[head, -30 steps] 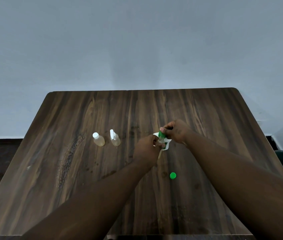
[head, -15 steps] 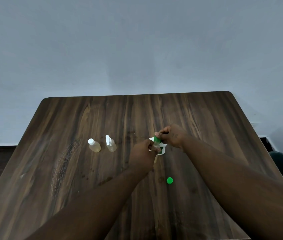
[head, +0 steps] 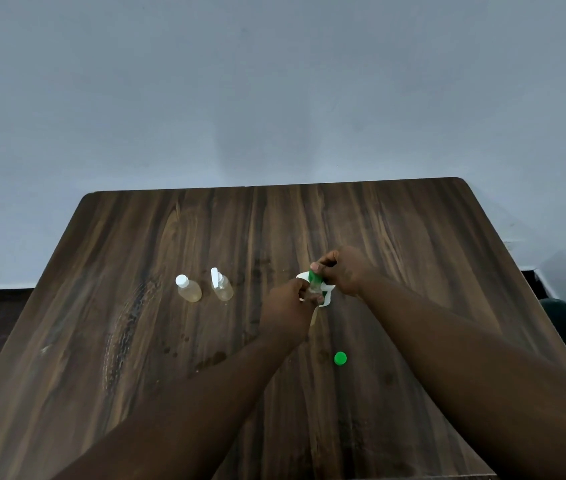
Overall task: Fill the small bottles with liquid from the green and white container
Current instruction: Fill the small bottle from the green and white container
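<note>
Right hand [head: 344, 271] grips the green and white container [head: 316, 276], left hand [head: 288, 306] pinches the small bottle [head: 315, 288]. I'd hold the spout over the neck and squeeze slow.

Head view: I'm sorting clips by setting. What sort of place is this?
Probably a bare indoor room used as a simple workspace: a wooden table stands against a plain grey wall, with two small bottles and a loose green cap on it.

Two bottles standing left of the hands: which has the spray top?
The right bottle of the pair: tall, narrow white top. The left bottle has a low round cap.
</note>
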`<state>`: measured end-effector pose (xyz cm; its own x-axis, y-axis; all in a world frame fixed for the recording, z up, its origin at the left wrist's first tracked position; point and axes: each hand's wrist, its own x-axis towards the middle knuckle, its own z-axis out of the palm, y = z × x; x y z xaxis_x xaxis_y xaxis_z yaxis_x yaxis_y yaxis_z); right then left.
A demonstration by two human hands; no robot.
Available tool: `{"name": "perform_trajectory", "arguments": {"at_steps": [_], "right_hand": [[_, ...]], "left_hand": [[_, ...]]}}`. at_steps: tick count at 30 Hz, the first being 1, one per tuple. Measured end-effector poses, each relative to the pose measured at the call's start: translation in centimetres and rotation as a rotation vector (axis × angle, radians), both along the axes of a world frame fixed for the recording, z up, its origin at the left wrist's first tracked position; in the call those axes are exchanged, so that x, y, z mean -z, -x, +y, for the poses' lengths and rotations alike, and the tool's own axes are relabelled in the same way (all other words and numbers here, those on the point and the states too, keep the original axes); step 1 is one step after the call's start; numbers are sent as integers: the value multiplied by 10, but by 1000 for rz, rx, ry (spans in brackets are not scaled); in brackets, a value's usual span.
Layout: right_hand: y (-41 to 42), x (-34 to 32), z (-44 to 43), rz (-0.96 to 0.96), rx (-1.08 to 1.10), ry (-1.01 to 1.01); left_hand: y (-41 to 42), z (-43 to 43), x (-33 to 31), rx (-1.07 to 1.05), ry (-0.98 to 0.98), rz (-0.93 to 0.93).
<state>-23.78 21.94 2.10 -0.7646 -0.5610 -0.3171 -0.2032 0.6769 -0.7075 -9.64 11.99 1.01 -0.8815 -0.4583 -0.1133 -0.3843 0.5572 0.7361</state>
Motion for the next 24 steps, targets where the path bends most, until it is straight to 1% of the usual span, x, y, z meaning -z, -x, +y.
{"name": "perform_trajectory", "arguments": {"at_steps": [5, 11, 15, 18, 19, 24], "right_hand": [[4, -5, 2, -66, -30, -7], [0, -5, -1, -11, 0, -22], [4, -7, 0, -83, -29, -21], [4, -7, -4, 25, -40, -83], [3, -6, -4, 25, -32, -85], [6, -8, 2, -82, -27, -37]], "left_hand": [[0, -2, -4, -3, -20, 49], [-1, -2, -1, 0, -17, 10], [0, -5, -2, 17, -41, 37], [0, -3, 1, 3, -51, 14], [0, -3, 1, -4, -54, 16], [1, -5, -2, 11, -76, 55]]}}
